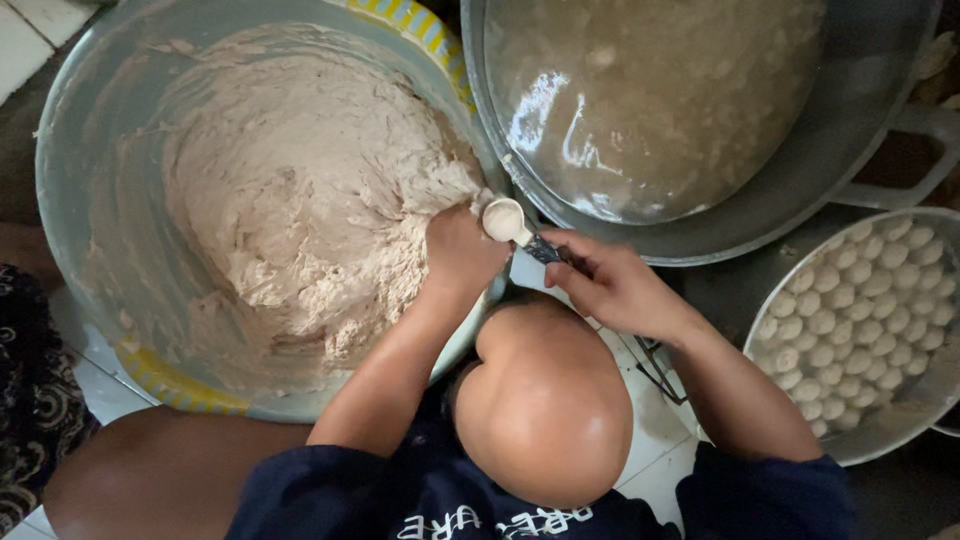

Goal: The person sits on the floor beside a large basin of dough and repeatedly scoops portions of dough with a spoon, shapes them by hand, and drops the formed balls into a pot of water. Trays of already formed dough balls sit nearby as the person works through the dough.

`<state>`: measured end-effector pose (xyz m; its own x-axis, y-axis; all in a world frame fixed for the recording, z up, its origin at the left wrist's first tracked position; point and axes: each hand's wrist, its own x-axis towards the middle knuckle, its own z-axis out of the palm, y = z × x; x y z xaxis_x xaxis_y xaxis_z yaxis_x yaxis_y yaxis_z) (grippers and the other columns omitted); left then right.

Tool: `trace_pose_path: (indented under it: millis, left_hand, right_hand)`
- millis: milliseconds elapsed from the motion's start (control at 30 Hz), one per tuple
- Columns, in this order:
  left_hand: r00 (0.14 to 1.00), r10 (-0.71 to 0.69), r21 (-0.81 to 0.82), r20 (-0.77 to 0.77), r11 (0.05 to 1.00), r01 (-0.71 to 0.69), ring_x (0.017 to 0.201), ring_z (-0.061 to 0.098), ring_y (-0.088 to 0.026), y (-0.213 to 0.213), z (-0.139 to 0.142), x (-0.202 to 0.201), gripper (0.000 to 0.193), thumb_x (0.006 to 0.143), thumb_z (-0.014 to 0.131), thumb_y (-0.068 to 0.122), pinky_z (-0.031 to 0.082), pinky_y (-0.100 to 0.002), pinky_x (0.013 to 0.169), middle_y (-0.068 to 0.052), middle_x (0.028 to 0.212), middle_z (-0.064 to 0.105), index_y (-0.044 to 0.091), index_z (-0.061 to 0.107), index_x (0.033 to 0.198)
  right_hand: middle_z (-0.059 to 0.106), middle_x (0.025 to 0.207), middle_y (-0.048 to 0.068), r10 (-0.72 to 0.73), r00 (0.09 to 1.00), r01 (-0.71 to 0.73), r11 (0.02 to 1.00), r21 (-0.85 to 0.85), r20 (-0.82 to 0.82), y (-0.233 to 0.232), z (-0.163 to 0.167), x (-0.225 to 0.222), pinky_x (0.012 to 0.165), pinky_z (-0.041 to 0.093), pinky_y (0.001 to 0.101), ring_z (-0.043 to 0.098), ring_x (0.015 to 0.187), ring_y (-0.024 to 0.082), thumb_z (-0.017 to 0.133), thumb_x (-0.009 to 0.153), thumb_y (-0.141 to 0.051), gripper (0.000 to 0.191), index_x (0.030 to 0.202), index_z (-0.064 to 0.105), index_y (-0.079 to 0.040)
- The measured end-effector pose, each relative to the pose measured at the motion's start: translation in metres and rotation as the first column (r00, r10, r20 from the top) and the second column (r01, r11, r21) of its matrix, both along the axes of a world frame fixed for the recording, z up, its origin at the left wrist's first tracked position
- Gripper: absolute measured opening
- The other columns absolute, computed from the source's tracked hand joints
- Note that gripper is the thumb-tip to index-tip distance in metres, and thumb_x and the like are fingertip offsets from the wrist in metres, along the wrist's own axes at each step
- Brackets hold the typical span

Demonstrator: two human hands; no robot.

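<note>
A big grey basin (pixel 75 170) on the left holds a large mass of pale beige dough (pixel 300 190). My left hand (pixel 458 252) is closed at the basin's right rim, gripping a lump of that dough. My right hand (pixel 610 285) holds a small spoon (pixel 508 222) by its dark handle. The spoon's pale bowl sits right beside my left hand, touching the dough squeezed out of it. My bent knee (pixel 545 400) is below both hands.
A wide metal pot (pixel 830 140) of murky brownish liquid stands at the top right. A round metal tray (pixel 925 400) at the right carries several rows of small pale dough balls. White tiles show under my legs.
</note>
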<state>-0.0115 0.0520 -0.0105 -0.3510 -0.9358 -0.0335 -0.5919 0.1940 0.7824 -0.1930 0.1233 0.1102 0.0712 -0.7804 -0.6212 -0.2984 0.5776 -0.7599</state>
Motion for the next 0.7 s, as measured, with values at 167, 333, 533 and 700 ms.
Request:
trace_pose_path:
  millis: [167,333,533,700]
  left_hand:
    - [0.986,0.057,-0.136,0.155,0.990,-0.036,0.076,0.069,-0.040,-0.008,0.002,0.010,0.020,0.084,0.072,0.027,0.055,-0.050,0.072,-0.017,0.084,0.073,0.008,0.074,0.089]
    - [0.988,0.132,0.055,0.078,0.989,-0.136,0.082,0.070,-0.041,0.003,-0.001,0.017,0.031,0.090,0.074,0.035,0.056,-0.049,0.075,-0.018,0.088,0.074,0.005,0.074,0.094]
    - [0.976,0.102,-0.014,-0.194,0.994,-0.106,0.088,0.074,-0.035,0.001,0.001,0.019,0.015,0.092,0.072,0.021,0.057,-0.043,0.080,-0.012,0.092,0.076,0.007,0.074,0.096]
    - [0.891,0.278,0.164,-0.360,0.958,-0.233,0.080,0.072,-0.031,0.009,0.007,0.005,0.027,0.081,0.078,0.022,0.057,-0.037,0.072,-0.012,0.090,0.074,0.004,0.069,0.099]
  right_hand:
    - [0.066,0.083,0.006,-0.162,0.986,0.160,0.984,0.078,0.027,0.006,-0.011,-0.022,0.054,0.043,0.0325,0.050,0.061,0.013,0.063,0.099,-0.014,0.051,0.150,0.057,-0.013]
    - [0.073,0.101,0.021,-0.097,0.805,0.016,0.990,-0.143,-0.585,0.008,-0.016,-0.059,0.078,0.055,0.0400,0.072,0.089,0.030,0.066,0.096,-0.016,0.049,0.144,0.059,-0.010]
    - [0.073,0.111,0.023,-0.184,0.755,-0.023,0.952,-0.306,-0.630,0.005,-0.007,-0.070,0.083,0.055,0.0411,0.073,0.102,0.034,0.067,0.100,-0.017,0.041,0.138,0.062,-0.004]
    - [0.069,0.087,0.021,-0.173,0.931,0.207,0.975,0.075,-0.322,0.007,0.001,-0.024,0.063,0.050,0.0395,0.062,0.066,0.025,0.067,0.099,-0.019,0.042,0.141,0.063,-0.012]
